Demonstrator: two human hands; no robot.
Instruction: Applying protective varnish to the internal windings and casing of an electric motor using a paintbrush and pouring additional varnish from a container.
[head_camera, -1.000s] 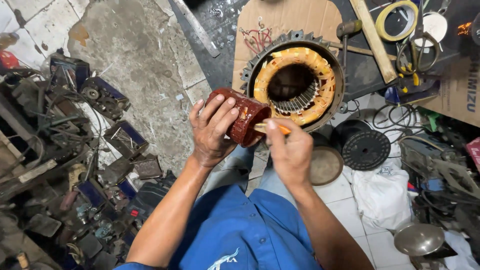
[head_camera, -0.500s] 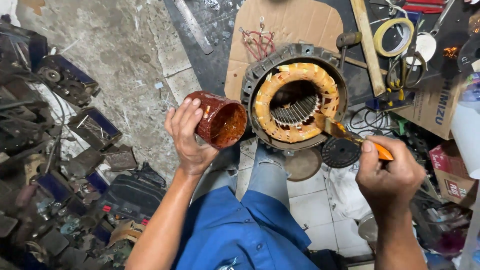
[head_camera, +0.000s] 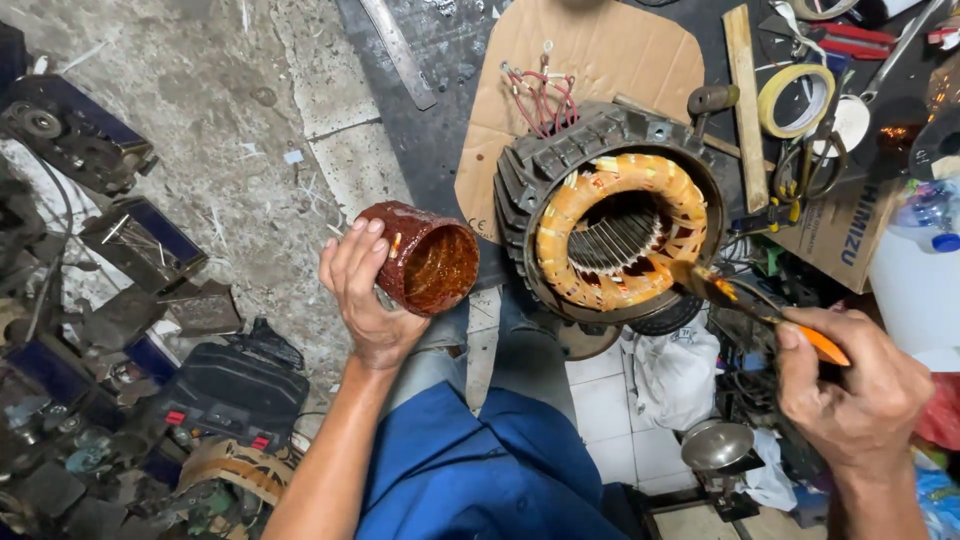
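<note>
Brush (head_camera: 735, 298) with an orange handle is clenched in the right hand (head_camera: 850, 395), at the lower right of the view; its bristle end rests on the lower right edge of the winding ring (head_camera: 610, 232). The left hand (head_camera: 365, 295) grips a small dark red cup (head_camera: 425, 258), tilted with its mouth toward the camera. The cup's inside shows a glossy amber-brown liquid, and its outer wall is crusted with dried runs of the same colour.

The winding ring sits in the ribbed grey housing of a motor stator (head_camera: 540, 165), which lies on the floor with its bore facing up, just to the right of the cup. Red lead wires (head_camera: 540, 100) rise from its far side onto a sheet of cardboard (head_camera: 600, 50).

Judgement on progress: the orange-yellow windings look glossy over most of the visible top face, which suggests that coating is well advanced. Coverage inside the bore and on the underside cannot be told. Liquid remains in the cup, so coating is probably not finished.

A roll of tape (head_camera: 795, 100) and pliers (head_camera: 840, 40) lie beyond the stator. Scrap parts (head_camera: 140, 240) crowd the floor to the left.
</note>
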